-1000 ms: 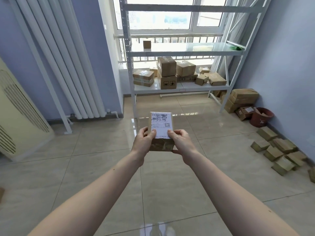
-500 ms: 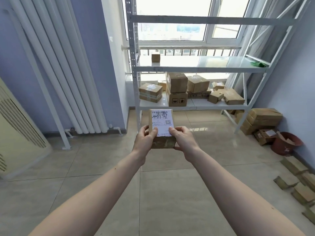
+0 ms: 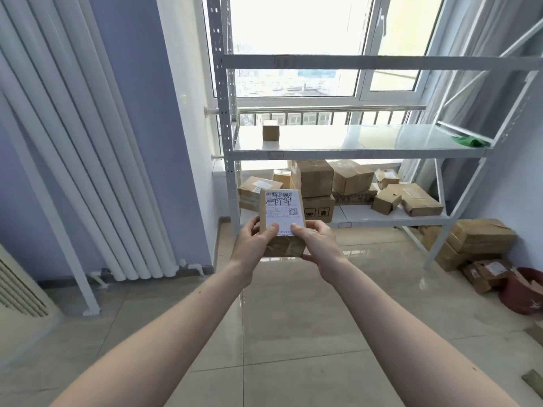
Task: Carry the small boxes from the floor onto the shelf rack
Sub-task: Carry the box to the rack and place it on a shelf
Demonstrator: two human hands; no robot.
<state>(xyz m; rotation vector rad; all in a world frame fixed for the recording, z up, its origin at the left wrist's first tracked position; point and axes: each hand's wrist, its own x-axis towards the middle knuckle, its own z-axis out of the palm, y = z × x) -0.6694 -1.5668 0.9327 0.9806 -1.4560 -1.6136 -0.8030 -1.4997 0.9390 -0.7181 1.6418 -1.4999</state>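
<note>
A small cardboard box [image 3: 283, 211] with a white shipping label on top is held out in front of me at arm's length. My left hand [image 3: 252, 240] grips its left side and my right hand [image 3: 316, 240] grips its right side. Ahead stands the white metal shelf rack [image 3: 352, 154] against the window. One small brown box [image 3: 270, 132] sits alone on its middle shelf. Several cardboard boxes [image 3: 349, 183] are piled on the lower shelf.
White radiator pipes [image 3: 97, 171] run along the purple wall at left, with a beige unit [image 3: 20, 295] at the far left. Larger boxes [image 3: 476, 242] and a dark red bucket [image 3: 526, 292] sit on the floor under the rack's right end. Tiled floor lies between me and the rack.
The view has moved closer to the rack and tilted up. The box stays gripped in both hands. The small boxes on the floor at right have slid almost out of view.
</note>
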